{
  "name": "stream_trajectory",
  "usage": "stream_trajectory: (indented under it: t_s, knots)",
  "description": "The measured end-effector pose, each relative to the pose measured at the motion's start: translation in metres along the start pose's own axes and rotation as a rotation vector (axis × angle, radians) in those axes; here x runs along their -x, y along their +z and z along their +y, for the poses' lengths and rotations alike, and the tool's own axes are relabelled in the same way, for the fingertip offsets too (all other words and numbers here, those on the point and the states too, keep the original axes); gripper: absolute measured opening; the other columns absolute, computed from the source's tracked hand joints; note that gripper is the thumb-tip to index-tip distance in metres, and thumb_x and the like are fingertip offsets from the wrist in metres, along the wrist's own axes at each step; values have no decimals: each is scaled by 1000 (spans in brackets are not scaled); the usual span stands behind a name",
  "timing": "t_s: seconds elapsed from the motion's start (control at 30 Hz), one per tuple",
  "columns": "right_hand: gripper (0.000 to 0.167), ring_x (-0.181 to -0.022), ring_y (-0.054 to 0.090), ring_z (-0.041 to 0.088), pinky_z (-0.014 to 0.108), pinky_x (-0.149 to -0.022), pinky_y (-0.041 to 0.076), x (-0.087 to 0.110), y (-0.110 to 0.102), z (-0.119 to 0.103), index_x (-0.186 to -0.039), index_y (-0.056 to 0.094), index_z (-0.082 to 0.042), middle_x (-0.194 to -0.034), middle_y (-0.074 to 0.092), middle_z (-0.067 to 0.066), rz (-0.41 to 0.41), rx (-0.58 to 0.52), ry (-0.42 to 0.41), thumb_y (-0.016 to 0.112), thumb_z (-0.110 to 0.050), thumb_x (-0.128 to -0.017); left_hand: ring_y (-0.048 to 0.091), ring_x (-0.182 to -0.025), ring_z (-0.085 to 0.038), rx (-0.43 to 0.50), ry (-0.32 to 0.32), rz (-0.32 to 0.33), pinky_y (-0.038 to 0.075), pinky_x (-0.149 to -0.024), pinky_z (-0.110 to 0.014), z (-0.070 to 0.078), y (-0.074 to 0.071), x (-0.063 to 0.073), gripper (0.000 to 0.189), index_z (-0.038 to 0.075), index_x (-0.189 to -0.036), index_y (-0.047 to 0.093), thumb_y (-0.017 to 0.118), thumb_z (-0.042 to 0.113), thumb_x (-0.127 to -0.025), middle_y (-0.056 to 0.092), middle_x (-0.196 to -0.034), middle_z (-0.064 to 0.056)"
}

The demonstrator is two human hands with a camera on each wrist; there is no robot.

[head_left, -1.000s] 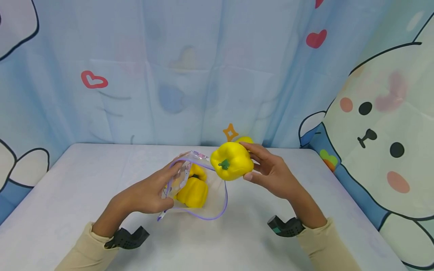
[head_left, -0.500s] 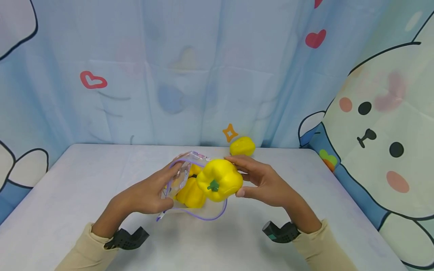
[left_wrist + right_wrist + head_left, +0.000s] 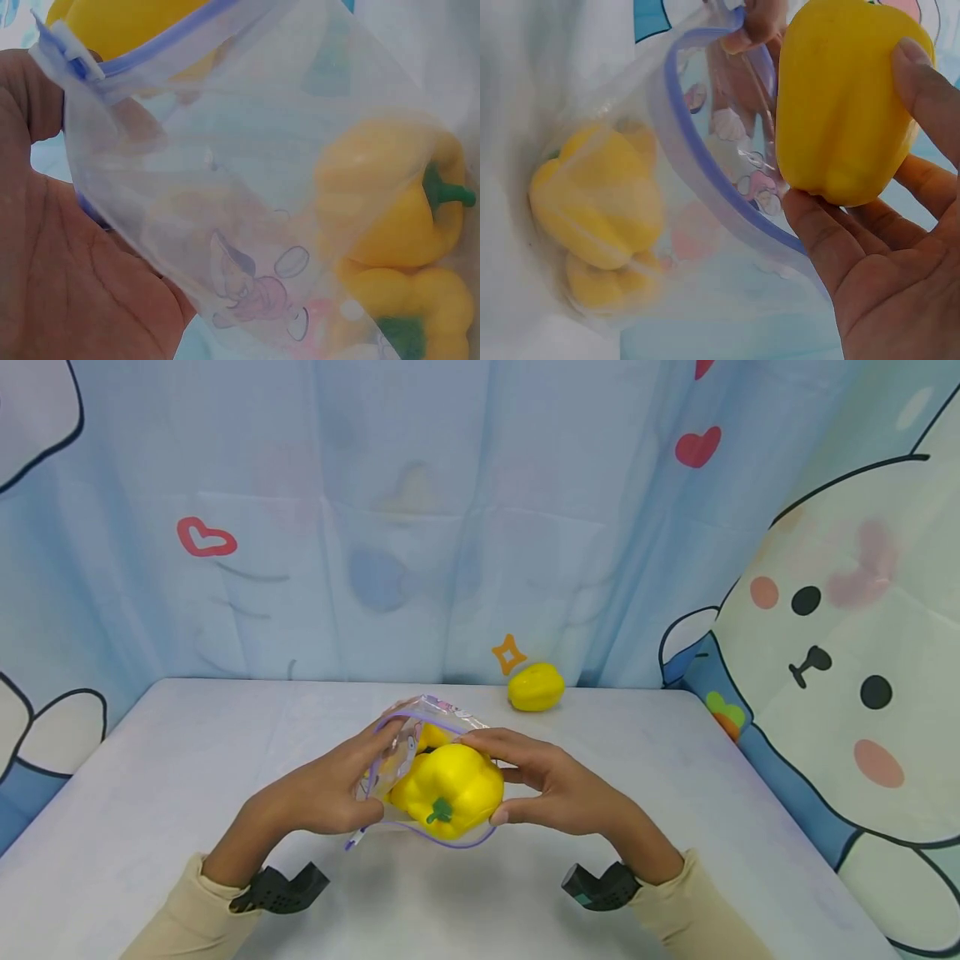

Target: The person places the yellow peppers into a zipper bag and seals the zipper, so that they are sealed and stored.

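My right hand (image 3: 547, 785) grips a yellow bell pepper (image 3: 457, 781) with a green stem, thumb and fingers on opposite sides. The pepper is at the mouth of a clear zip bag (image 3: 697, 161) with a purple rim and printed figures. My left hand (image 3: 326, 787) holds the bag's rim, keeping the mouth apart. Through the plastic in the right wrist view, one yellow bell pepper (image 3: 600, 199) lies against another bell pepper (image 3: 611, 285) at the bottom. The held pepper hides part of the bag's inside in the head view.
Another yellow, rounded piece (image 3: 536, 687), its kind unclear, sits at the back edge of the white table (image 3: 225, 727). Behind the table hangs a blue printed curtain (image 3: 420, 527). Each wrist wears a black camera mount (image 3: 281, 889).
My right hand has moved left and toward me with the bell pepper, from beside the bag to its mouth. The yellow piece behind is now uncovered. My left hand has stayed still.
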State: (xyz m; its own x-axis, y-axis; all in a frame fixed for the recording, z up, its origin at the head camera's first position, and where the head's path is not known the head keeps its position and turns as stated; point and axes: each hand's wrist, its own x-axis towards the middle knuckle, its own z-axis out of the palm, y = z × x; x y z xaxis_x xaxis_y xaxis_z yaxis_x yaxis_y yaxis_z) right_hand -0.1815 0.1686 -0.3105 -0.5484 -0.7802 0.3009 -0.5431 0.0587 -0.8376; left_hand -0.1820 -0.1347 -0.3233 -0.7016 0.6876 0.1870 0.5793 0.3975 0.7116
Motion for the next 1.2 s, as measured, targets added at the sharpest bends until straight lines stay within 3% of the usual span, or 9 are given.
stream_trajectory:
  t_s: [0.33,0.6,0.83,1.07,1.2]
  knots:
    - [69,-133,40,26,37,-101,42,-6,12,2,-150,37,-7,-150,37,8,-7,119,-20,68,-5,-88,38,-128,-20,29,97,-8,37,-104,-47,-2,1,-2,89,16,-154,20,54,6,-72,11,-159,3]
    - [69,-140,33,22,35,-105,37,-8,16,8,-150,39,-12,-153,37,5,4,267,23,69,-13,-88,41,-125,-19,8,82,-9,38,-104,-48,-1,1,-2,87,20,-151,24,55,5,-71,18,-156,6]
    - [72,-141,30,24,36,-104,38,-9,18,10,-151,36,-7,-154,33,6,-16,402,90,70,-12,-88,39,-126,-19,-14,77,-8,38,-103,-50,1,3,-1,83,20,-150,28,56,8,-72,20,-156,6]
    - [74,-138,36,25,35,-102,40,-11,22,17,-152,33,-10,-154,32,13,3,495,114,69,-18,-89,3,-147,-21,-64,38,-2,21,-109,-59,5,4,3,85,14,-152,26,57,10,-74,3,-162,1]
    - [76,-134,40,24,34,-102,41,-11,23,19,-152,33,-10,-152,35,11,33,538,120,71,-18,-88,-2,-147,-23,-88,84,0,16,-111,-58,6,5,2,85,11,-152,26,55,9,-72,1,-162,1]
